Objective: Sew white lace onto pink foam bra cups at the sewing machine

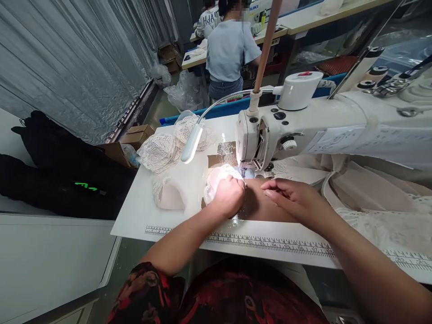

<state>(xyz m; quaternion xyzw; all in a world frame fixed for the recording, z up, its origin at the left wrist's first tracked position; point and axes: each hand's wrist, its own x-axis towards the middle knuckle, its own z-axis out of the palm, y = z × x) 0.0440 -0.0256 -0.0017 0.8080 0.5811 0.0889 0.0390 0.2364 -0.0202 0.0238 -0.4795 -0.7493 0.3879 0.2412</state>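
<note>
Head view, frame centre: left hand (229,196) fisting, gripping lace cup (216,177) at sewing machine (266,130); right hand (290,198) resting loosely open just right.

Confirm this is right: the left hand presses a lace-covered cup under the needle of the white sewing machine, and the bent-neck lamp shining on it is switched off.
Not quite. The head view shows the bent-neck lamp is on, throwing bright light on the left hand and the lace-covered cup. The rest holds: that hand presses the cup at the needle of the white sewing machine.
</note>
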